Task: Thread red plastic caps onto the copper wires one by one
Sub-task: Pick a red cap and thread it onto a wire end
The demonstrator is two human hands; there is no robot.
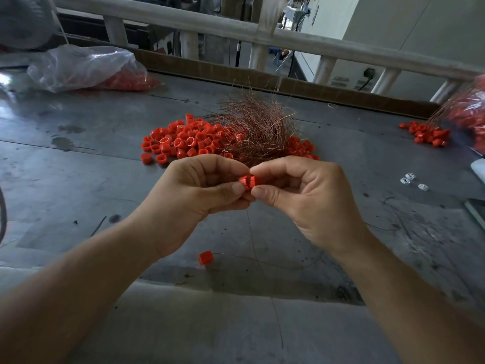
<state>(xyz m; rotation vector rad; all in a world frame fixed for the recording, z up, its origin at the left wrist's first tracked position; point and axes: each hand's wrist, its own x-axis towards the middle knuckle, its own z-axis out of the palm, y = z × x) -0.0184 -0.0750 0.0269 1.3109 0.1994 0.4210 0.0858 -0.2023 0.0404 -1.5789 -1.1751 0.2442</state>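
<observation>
My left hand (202,191) and my right hand (301,195) meet above the grey table (78,158), both pinching small red caps (248,181) between thumbs and fingers. A thin copper wire (253,240) hangs down from the caps toward the table. Another red cap (205,257) lies on the table below my hands, with a thin wire running right from it. Behind my hands sits a heap of loose red caps (181,139) and a tangled bundle of copper wires (258,127).
A clear plastic bag with red caps (86,68) lies at the far left. At the right edge a bag and pile of wired caps (430,132) rest near three small white parts (410,181). A cardboard strip and pale railing (288,35) border the far side.
</observation>
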